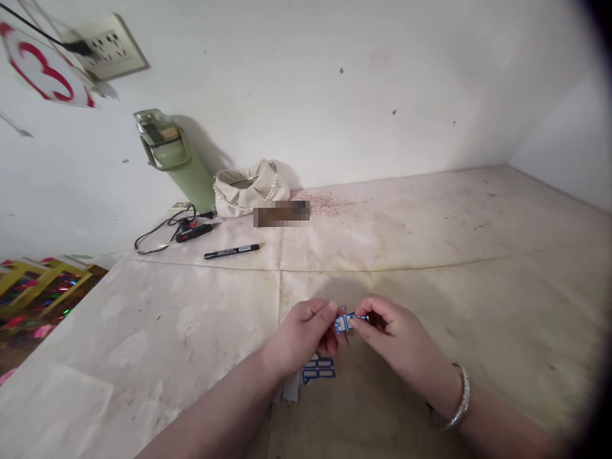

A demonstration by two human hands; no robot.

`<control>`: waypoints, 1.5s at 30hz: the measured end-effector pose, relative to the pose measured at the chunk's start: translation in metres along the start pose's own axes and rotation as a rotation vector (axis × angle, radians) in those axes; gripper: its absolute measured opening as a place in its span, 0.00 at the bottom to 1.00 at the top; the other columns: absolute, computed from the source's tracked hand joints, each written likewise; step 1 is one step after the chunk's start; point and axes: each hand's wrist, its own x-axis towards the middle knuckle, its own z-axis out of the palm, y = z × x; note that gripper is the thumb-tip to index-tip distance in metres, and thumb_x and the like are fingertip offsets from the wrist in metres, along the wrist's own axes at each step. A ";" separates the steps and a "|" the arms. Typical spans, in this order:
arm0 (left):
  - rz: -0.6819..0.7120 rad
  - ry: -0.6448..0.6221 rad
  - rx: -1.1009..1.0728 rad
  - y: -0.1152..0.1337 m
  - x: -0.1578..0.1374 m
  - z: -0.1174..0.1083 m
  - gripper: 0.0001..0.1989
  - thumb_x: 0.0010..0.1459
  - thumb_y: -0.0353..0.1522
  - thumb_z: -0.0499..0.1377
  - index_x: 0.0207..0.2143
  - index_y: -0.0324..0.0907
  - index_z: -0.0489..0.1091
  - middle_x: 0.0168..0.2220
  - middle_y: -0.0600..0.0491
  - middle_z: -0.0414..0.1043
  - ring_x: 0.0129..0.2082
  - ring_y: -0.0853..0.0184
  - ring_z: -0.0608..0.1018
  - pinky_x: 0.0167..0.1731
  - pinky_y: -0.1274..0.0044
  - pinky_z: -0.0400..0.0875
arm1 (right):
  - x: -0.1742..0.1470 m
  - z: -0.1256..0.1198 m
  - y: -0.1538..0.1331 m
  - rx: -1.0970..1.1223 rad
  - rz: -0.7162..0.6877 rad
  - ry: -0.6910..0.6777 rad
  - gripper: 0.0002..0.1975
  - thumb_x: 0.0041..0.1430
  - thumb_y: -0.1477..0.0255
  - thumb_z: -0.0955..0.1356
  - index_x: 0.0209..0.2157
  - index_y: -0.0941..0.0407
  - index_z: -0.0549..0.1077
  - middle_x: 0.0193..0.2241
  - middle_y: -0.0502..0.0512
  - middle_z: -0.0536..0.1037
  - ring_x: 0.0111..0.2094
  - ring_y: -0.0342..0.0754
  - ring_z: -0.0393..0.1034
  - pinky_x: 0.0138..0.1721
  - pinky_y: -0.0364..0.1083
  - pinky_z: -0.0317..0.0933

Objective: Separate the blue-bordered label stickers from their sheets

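Between my two hands is a small piece of blue-bordered white label stickers, raised above the table. My left hand pinches its left end, thumb on top. At its right end, the thumb and index finger of my right hand are closed on it. Below my left hand, more blue-bordered label stickers lie on the table, partly under my wrist. Pale paper strips lie beside them, half hidden by my left forearm.
A black marker lies farther back. Behind it are a corded black hand tool, a green bottle, a cream handbag and a blurred-out brown object. A wall with a power socket bounds the cloth-covered table.
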 end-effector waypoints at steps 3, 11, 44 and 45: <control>0.022 -0.013 -0.060 -0.002 0.001 -0.001 0.26 0.60 0.49 0.47 0.34 0.36 0.71 0.23 0.51 0.71 0.18 0.74 0.70 0.19 0.82 0.63 | 0.000 0.000 -0.001 0.003 0.017 0.005 0.07 0.55 0.68 0.65 0.25 0.54 0.67 0.21 0.47 0.69 0.25 0.44 0.63 0.26 0.43 0.57; -0.020 0.036 -0.002 -0.001 0.001 0.002 0.18 0.57 0.45 0.54 0.34 0.38 0.68 0.22 0.55 0.69 0.17 0.75 0.69 0.19 0.83 0.63 | -0.001 0.003 0.000 0.008 -0.001 -0.006 0.08 0.55 0.68 0.65 0.24 0.54 0.66 0.21 0.47 0.68 0.25 0.44 0.62 0.26 0.43 0.57; 0.010 -0.007 0.008 0.003 0.001 0.002 0.11 0.58 0.35 0.55 0.36 0.38 0.72 0.23 0.54 0.72 0.21 0.74 0.73 0.23 0.82 0.67 | 0.002 0.003 -0.002 0.084 0.071 -0.036 0.07 0.53 0.67 0.65 0.24 0.54 0.68 0.22 0.49 0.73 0.26 0.45 0.65 0.27 0.44 0.59; 0.013 0.003 0.025 0.003 0.001 0.003 0.10 0.57 0.35 0.56 0.36 0.38 0.72 0.23 0.54 0.72 0.21 0.74 0.73 0.23 0.83 0.66 | 0.002 0.003 -0.003 0.078 0.069 -0.033 0.07 0.53 0.68 0.65 0.24 0.54 0.68 0.22 0.49 0.72 0.25 0.45 0.65 0.27 0.44 0.59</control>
